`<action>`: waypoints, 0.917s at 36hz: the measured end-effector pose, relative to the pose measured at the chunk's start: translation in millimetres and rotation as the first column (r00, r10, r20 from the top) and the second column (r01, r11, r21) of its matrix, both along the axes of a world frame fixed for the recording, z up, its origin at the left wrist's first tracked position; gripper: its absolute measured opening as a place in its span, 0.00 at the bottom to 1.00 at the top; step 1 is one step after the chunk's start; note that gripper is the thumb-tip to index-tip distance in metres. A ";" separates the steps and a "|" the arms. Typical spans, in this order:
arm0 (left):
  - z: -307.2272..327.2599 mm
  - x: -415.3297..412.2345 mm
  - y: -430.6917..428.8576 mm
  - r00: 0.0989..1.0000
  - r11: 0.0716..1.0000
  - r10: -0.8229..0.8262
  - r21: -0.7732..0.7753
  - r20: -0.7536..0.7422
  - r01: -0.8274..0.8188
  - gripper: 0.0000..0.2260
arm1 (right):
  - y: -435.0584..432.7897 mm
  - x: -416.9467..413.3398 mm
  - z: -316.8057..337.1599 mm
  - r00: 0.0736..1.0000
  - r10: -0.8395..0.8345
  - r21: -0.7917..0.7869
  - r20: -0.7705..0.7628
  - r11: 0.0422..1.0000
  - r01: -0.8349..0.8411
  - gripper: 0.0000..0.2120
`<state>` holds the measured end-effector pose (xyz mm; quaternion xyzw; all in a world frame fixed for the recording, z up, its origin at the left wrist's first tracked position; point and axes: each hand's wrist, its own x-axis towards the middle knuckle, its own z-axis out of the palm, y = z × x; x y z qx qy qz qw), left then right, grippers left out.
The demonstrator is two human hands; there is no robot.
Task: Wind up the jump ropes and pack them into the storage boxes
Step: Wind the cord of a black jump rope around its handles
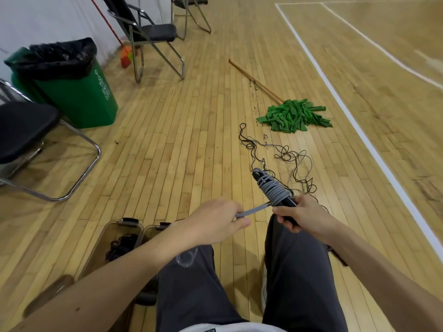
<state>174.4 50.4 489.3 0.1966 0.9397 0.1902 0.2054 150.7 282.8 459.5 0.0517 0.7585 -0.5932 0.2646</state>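
- Fingers [241, 222] of the left hand [215, 222] pinch a short doubled run of the grey jump rope [275, 191], drawn taut toward the bundle.
- Right hand [300, 215], over the right knee, has its fingers curled round the black handles [288, 202], which tilt up and away. Grey coils sit tight round their upper part.
- Two clear storage boxes on the floor by the left leg. The left box [112, 224] holds a coiled black rope [122, 245]. The right box [151, 227] sits just beside it, mostly hidden by the leg, so I cannot tell its contents.
- Loose tangle [290, 159] of black and grey cord lies on the wooden floor just beyond the handles. It's unclear whether the grey cord in it belongs to the rope in hand.
- Progress, as a judgement: roughly early to middle. One rope looks packed. The grey one is mostly wound, but its end is not yet tucked in and it is not boxed. The tangle looks like at least one more rope, which would need separating, winding and packing.
- Farther out: green mop [294, 115] lying on the floor, green bin [79, 97] with a black liner, and folding chairs [148, 32] by the wall.
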 end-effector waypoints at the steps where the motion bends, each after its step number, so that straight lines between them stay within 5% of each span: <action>1: 3.6 0.9 2.5 0.999 0.998 -0.031 -0.051 -0.044 0.029 0.14 | -0.5 -0.3 -0.9 1.000 -0.007 0.005 0.005 1.000 0.007 0.05; 10: 35.1 1.9 16.1 0.860 0.895 -0.382 -0.368 -0.338 0.253 0.14 | -4.5 8.6 2.0 0.970 0.165 -0.024 0.177 0.986 -0.163 0.06; 19: 64.6 -10.0 23.9 0.773 0.775 -0.577 -0.474 -0.264 0.418 0.15 | -14.9 18.3 13.1 0.901 0.366 0.059 0.233 0.920 -0.389 0.06; 33: 76.5 -25.3 17.6 0.893 0.901 -0.424 -0.173 -0.151 0.399 0.18 | -25.1 50.1 46.7 0.749 0.629 0.116 0.209 0.744 -0.658 0.09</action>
